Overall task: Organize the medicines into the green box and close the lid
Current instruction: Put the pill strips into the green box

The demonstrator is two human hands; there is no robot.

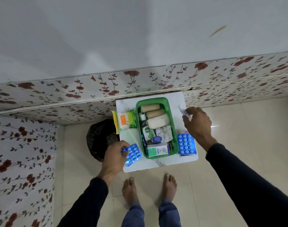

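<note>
Seen from above, near frame centre: a small white marble-patterned tabletop (158,164) carrying an open green rectangular plastic box (172,112), already crowded with two tan rolled bandages (150,108), a white gauze roll (158,122), a dark antiseptic bottle with a green label (147,131), a crumpled silver foil strip (164,132), a small round blue-capped container (157,139) and a green-and-white carton (157,150). Lower left of the box, left hand (114,158) closed around a shiny blue tablet blister strip (133,155), pinched at its left edge, strip tilted over the table's near-left corner and just beside the box wall. Upper right of the box, right hand (196,123) closed on a clear plastic syringe (184,112), barrel poking out past the knuckles toward the upper left. Left lying outside: a second blue blister strip (185,143) on the table's right edge, touching the box, and a clear packet of cotton buds with yellow and green trim (125,121) just left of it. No lid visible anywhere. Probably mid-packing, with two items in hand. Best done by sliding the flat strip upright along the box's near-left wall rather than dropping it on top, and laying the syringe lengthwise in the right-hand gap, keeping everything below the rim for the lid to seat.
</note>
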